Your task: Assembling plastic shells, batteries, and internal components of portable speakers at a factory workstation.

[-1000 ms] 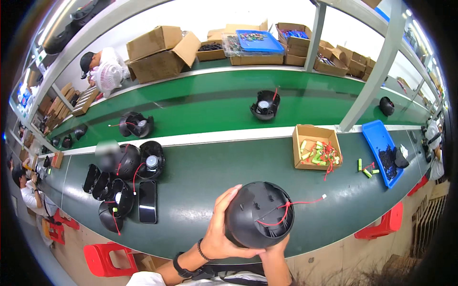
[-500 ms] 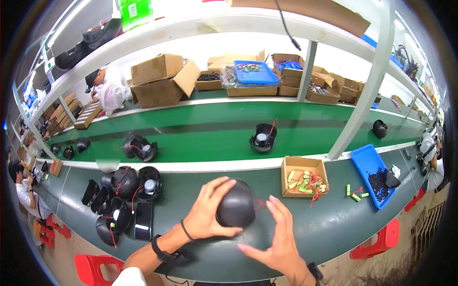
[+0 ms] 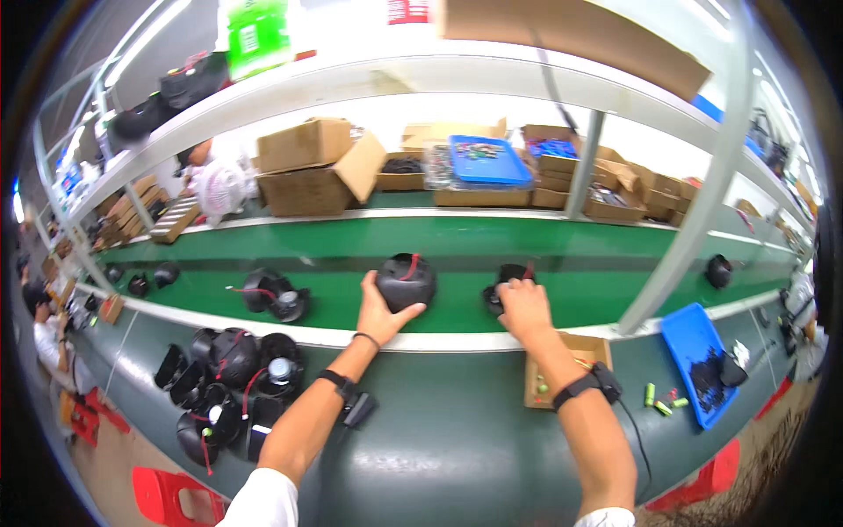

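Observation:
Both my arms stretch forward over the green conveyor belt [image 3: 351,241]. My left hand [image 3: 379,307] is closed around the near left side of a rounded black plastic shell [image 3: 411,283], thumb along its lower edge. A red wire [image 3: 410,266] curves over the top of that shell. Further right, my right hand [image 3: 524,307] has its fingers bent down onto an open black housing [image 3: 493,300], which also has a red wire. The fingers and wrist cover much of this housing. Dark bands with small boxes are strapped on both wrists.
Several black housings [image 3: 233,356] with speakers and red wires crowd the left of the worktable. Below my right forearm is a cardboard box [image 3: 599,350]; green cells [image 3: 650,394] and a blue tray [image 3: 681,338] of black parts lie beyond. A grey post [image 3: 676,202] rises at right.
Both hands have moved forward from the near worktable to the belt. The black shell went with my left hand. My right hand, open before, now grips the housing on the belt.

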The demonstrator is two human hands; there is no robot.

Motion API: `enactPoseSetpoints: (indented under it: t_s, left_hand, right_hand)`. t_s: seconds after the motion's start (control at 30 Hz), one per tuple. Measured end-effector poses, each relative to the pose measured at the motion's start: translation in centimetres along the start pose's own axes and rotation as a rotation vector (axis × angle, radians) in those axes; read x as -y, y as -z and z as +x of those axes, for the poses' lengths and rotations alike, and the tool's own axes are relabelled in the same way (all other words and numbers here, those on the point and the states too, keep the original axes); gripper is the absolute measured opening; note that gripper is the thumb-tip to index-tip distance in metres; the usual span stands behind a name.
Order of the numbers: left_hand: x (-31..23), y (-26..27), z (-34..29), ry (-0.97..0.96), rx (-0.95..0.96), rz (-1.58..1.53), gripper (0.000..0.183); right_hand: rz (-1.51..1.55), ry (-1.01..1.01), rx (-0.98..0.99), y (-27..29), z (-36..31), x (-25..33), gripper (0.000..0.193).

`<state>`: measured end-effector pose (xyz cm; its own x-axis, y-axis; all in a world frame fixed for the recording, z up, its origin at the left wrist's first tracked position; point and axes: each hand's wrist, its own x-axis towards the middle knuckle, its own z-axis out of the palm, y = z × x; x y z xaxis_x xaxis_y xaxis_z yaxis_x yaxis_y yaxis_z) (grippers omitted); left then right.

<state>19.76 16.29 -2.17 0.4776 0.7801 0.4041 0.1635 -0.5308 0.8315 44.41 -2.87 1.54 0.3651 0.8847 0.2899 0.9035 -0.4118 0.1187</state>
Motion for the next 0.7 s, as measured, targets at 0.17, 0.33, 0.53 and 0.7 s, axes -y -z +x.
enactPoseSetpoints:
  t_s: [0.17,0.33,0.53,0.7]
  left_hand:
    - [-0.5,0.1,-4.0,0.012,0.093,0.333,0.137]
    - [-9.2,4.4,-16.3,-0.35,0.513,0.04,0.139]
    - [-7.3,6.9,-19.8,-0.104,0.408,-0.11,0.109]
    - [-7.6,6.2,-20.5,-0.163,0.455,-0.128,0.109]
  right_hand:
    - [0.251,0.039,-0.057,5.6,-4.4,5.5,0.043]
    - [0.61,0.108,0.128,11.3,-13.6,14.7,0.037]
    - [1.082,-0.05,0.079,15.4,-16.4,9.7,0.029]
    - [0.517,-0.35,0.107,7.5,-11.3,-2.6,0.019]
